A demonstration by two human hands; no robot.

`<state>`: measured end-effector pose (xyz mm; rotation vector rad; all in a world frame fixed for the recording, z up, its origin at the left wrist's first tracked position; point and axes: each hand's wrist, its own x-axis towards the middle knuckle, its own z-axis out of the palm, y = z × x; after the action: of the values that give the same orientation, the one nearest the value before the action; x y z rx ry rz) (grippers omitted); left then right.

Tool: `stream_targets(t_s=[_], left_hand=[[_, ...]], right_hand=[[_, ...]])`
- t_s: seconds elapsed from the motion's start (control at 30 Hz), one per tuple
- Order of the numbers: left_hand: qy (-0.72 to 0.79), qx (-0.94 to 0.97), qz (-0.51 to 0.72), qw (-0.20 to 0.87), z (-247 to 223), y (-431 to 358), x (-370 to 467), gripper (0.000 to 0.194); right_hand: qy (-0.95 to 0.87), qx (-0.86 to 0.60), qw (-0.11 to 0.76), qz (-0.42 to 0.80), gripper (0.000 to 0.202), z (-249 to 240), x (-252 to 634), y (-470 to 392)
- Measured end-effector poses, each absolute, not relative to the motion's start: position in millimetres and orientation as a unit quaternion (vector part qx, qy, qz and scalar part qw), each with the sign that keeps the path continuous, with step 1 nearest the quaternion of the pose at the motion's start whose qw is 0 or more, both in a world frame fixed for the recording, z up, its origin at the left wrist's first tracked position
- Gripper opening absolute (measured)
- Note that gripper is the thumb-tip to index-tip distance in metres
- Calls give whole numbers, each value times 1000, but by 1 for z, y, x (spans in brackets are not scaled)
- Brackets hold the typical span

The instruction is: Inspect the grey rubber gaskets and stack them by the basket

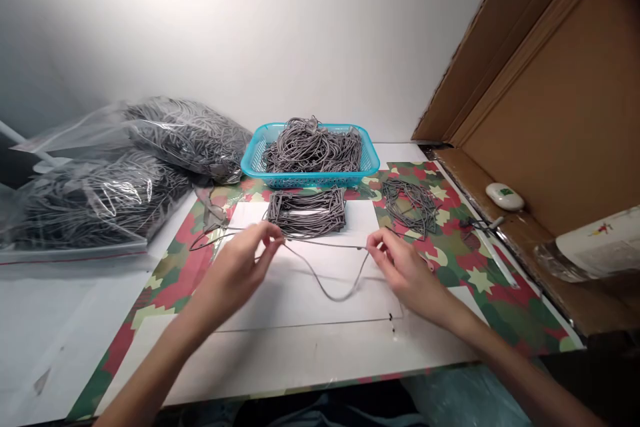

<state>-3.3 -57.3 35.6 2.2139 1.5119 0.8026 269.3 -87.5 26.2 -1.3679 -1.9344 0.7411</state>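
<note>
Here's the grey cord (336, 299), up over the white paper (295, 303), spanning the gap between two hands, left (250, 252) and right (400, 260), each with thumb and fingertips closed on it in a fine pinch. One strand runs almost straight across, another droops below in a loose curve, so this looks like light, limp stuff, easily bent, likelier to tangle than to snap. Slippery? Can't tell from here. Fingertips at either end of the span look the right hold; take it mid-span and the rest would probably just flop. Forearms slant inward from the near edge of the worktop (55, 327), hands about level, fingertips turned towards each other, and just beyond them lies a neat bundle (307, 221) of more cord.
</note>
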Motion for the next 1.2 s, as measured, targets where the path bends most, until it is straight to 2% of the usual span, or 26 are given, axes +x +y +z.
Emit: stream_targets(t_s=[0.1,0.13,0.3,0.43,0.6,0.77,0.8,0.83,0.9,0.97,1.2], left_hand=[[549,746,302,225,53,-20,-10,24],[548,742,305,236,56,-6,-10,26],[569,738,275,238,55,45,-8,25],[587,748,236,198,60,47,-15,23],[587,777,170,148,69,6,-48,21],[552,811,93,169,39,-45,-75,21],[549,816,90,157,30,-52,-77,22],[544,828,93,103,22,-56,-76,20],[532,842,87,14,9,-62,-73,23],[522,849,78,-32,4,-64,-66,27],[515,855,53,-39,11,-98,-2,22]], right_hand=[[-647,-509,374,428,14,43,258,-48],[-635,-513,373,441,13,47,252,-33],[-617,-569,356,412,18,51,226,27],[-635,-602,352,333,19,44,222,42],[-661,-598,393,225,3,43,235,12],[-714,-548,372,229,12,33,253,-48],[-726,-539,359,232,13,30,255,-59],[-734,-535,344,238,14,26,257,-70],[-743,-532,322,246,15,20,260,-89],[-746,-534,314,244,15,16,263,-105],[-718,-553,358,224,13,5,272,-137]])
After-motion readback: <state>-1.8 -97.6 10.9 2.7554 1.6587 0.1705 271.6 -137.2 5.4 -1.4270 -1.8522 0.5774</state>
